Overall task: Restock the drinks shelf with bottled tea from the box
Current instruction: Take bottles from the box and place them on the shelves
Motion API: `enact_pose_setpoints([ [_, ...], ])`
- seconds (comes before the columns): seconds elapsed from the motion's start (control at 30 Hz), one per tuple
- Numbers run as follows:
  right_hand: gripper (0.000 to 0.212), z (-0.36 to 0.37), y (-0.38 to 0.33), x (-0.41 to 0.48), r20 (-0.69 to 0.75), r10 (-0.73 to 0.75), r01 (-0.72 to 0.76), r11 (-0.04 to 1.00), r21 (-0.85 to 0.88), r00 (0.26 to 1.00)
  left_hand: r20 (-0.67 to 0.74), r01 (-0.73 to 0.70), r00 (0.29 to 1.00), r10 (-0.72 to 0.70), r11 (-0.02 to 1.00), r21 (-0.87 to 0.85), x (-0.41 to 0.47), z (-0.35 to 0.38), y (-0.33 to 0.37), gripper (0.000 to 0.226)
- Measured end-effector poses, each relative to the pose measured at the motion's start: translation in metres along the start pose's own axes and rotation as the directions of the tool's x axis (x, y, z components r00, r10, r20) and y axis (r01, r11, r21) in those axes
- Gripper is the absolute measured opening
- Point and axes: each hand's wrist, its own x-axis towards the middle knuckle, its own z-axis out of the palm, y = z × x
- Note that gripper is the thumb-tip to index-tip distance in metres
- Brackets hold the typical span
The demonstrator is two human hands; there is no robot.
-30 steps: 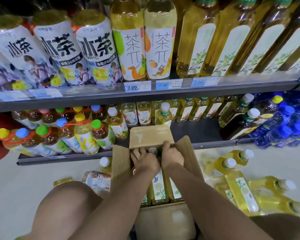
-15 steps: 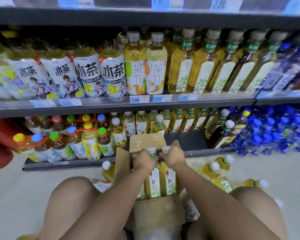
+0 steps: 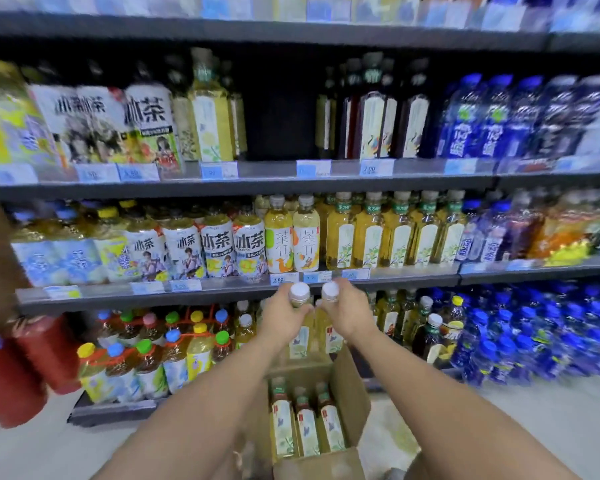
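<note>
The left hand (image 3: 284, 317) and right hand (image 3: 343, 315) are each clasping a tea bottle (image 3: 299, 332) by its shoulder above the box (image 3: 352, 393); full, rigid, smooth plastic is probably hanging heavy beneath each grip; grasping mid-body would likely be steadier.

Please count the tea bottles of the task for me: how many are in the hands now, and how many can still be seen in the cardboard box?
Bottles in the left hand: 1
Bottles in the right hand: 1
Bottles visible in the box: 3
Total: 5
</note>
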Motion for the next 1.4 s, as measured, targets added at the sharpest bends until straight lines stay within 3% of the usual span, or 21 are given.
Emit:
enact_pose_setpoints([
  [0.3, 0.038, -0.115, -0.122, 0.008, -0.207, -0.237, 0.252, 0.966, 0.048, 0.949, -0.179, -0.266, 0.949, 0.259, 0.964, -0.014, 0.007, -0.108, 0.131, 0.041],
  [0.43, 0.035, -0.152, -0.16, 0.02, -0.281, -0.332, 0.344, 0.939, -0.006, 0.9, -0.229, -0.358, 0.909, 0.348, 0.934, 0.0, 0.018, -0.149, 0.176, 0.04],
  [0.57, 0.044, -0.182, -0.195, 0.042, -0.378, -0.387, 0.409, 0.912, -0.024, 0.841, -0.282, -0.445, 0.859, 0.427, 0.896, 0.003, 0.041, -0.18, 0.214, 0.04],
  [0.7, 0.037, -0.197, -0.219, 0.079, -0.439, -0.404, 0.459, 0.888, 0.023, 0.803, -0.312, -0.508, 0.808, 0.499, 0.859, 0.058, 0.073, -0.198, 0.234, 0.045],
  [1.07, 0.034, -0.172, -0.218, 0.222, -0.371, -0.357, 0.405, 0.913, 0.057, 0.857, -0.324, -0.417, 0.855, 0.404, 0.908, 0.033, 0.213, -0.191, 0.219, 0.04],
  [1.17, 0.046, -0.162, -0.22, 0.262, -0.325, -0.321, 0.354, 0.934, 0.044, 0.889, -0.317, -0.339, 0.89, 0.328, 0.94, 0.019, 0.258, -0.186, 0.214, 0.033],
  [1.4, 0.059, -0.137, -0.202, 0.316, -0.293, -0.197, 0.239, 0.964, 0.116, 0.936, -0.292, -0.263, 0.925, 0.243, 0.964, -0.028, 0.321, -0.163, 0.198, 0.043],
])
